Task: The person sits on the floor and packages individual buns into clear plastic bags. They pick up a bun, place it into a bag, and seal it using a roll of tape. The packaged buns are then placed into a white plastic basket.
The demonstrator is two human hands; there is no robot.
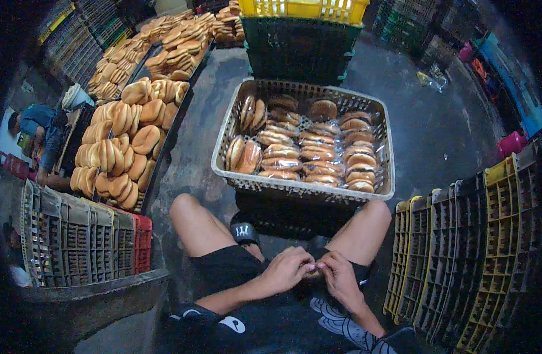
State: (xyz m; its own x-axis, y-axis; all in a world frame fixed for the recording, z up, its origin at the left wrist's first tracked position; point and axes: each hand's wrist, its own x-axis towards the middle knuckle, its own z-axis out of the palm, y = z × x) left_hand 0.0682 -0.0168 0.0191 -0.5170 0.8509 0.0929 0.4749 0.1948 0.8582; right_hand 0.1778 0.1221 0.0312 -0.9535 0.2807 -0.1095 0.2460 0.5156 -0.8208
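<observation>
My left hand (288,267) and my right hand (337,274) meet over my lap, fingertips pinched close together. Something small and brownish shows just under the fingers, too hidden to name. Beyond my knees stands a grey plastic crate (302,188) on a dark base. Inside it, clear-wrapped round buns (319,153) stand on edge in rows, many with a dark filling line. A few wrapped buns (248,157) lie turned another way at the crate's left side.
Unwrapped buns (146,139) are heaped on dark trays at the left. Green crates (297,48) under a yellow crate (306,11) stand behind the grey one. Tipped crate stacks flank me, left (85,239) and right (434,256). Another person (40,128) bends at the far left.
</observation>
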